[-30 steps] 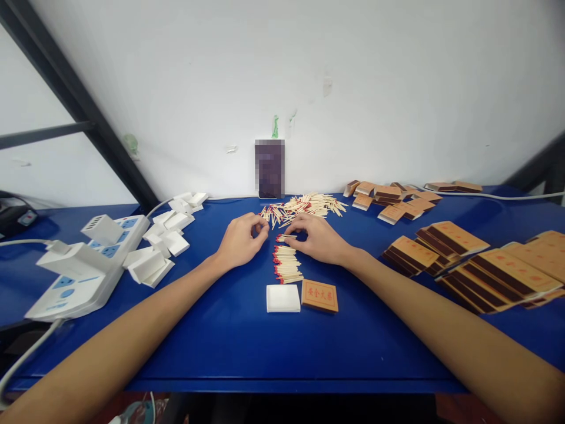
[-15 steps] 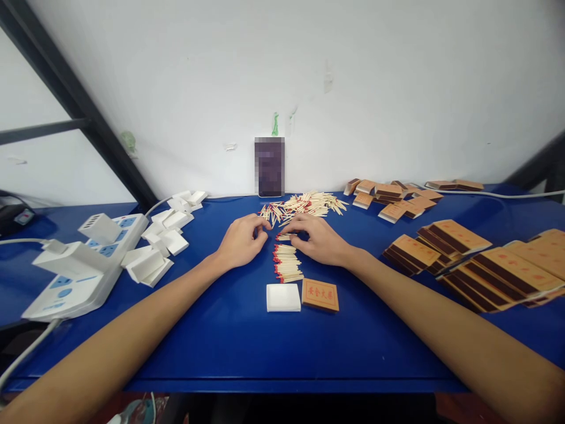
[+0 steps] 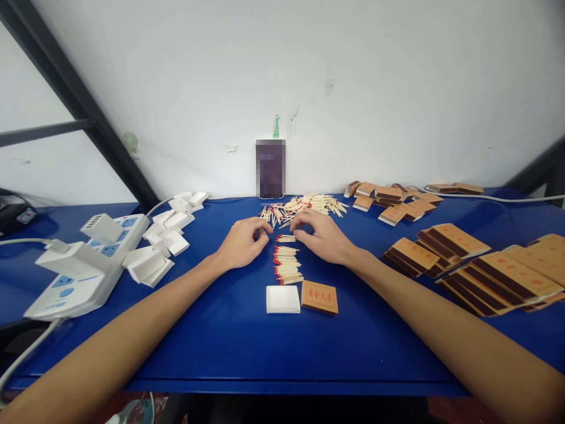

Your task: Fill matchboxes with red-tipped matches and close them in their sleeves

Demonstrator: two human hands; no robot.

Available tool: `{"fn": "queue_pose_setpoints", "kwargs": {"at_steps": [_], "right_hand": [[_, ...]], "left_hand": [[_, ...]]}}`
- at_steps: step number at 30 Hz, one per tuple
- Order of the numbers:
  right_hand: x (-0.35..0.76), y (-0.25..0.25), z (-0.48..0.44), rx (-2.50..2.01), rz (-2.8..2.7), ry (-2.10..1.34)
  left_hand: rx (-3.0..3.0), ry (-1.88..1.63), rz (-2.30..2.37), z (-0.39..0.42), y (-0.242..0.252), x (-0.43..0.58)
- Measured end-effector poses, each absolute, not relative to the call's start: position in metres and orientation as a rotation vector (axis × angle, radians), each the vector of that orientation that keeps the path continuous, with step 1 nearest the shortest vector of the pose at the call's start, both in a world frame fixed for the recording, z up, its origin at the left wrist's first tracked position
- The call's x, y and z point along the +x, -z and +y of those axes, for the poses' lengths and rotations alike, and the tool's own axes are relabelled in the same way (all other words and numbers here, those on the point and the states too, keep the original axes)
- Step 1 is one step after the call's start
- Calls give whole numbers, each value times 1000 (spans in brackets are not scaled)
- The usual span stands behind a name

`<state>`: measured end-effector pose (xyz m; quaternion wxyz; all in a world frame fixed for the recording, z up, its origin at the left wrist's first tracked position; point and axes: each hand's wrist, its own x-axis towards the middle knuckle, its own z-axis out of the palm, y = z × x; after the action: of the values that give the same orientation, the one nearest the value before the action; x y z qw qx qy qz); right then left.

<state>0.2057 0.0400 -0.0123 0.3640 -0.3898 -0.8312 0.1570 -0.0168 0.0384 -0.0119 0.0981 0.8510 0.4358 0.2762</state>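
Note:
My left hand (image 3: 244, 242) rests at the left of a short column of matches. Its fingers are loosely curled, with a gap between thumb and index and nothing visible in them. Across the column, my right hand (image 3: 323, 237) is bent, thumb and fingertips apart, beside a few matches (image 3: 288, 238) lying sideways. Nearer me, a row of matches (image 3: 289, 266) lies with the red heads to the left. Below it sit a white matchbox tray (image 3: 283, 299) and an orange matchbox sleeve (image 3: 319, 296) with red characters. Beyond both hands spreads a loose pile of matches (image 3: 315, 204).
White matchbox trays (image 3: 176, 241) lie in a heap at left, beside a power strip (image 3: 88, 291) with plugged-in chargers. Orange matchbox sleeves (image 3: 512, 274) are stacked at right, with more sleeves (image 3: 388, 194) farther back. A dark pixelated panel (image 3: 271, 171) leans against the wall.
My right hand has lifted slightly off the upper few matches, its thumb and fingers parting, so those matches show more fully. My left hand has hardly moved.

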Motion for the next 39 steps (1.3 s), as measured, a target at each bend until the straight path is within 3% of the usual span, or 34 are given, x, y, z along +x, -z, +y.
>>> {"fn": "queue_pose_setpoints", "kwargs": {"at_steps": [11, 39], "right_hand": [[223, 6, 45, -1128, -2346, -608], [215, -8, 34, -1128, -2361, -517]], "left_hand": [[2770, -345, 1145, 39, 12, -17], [2692, -524, 976, 36, 9, -20]]}}
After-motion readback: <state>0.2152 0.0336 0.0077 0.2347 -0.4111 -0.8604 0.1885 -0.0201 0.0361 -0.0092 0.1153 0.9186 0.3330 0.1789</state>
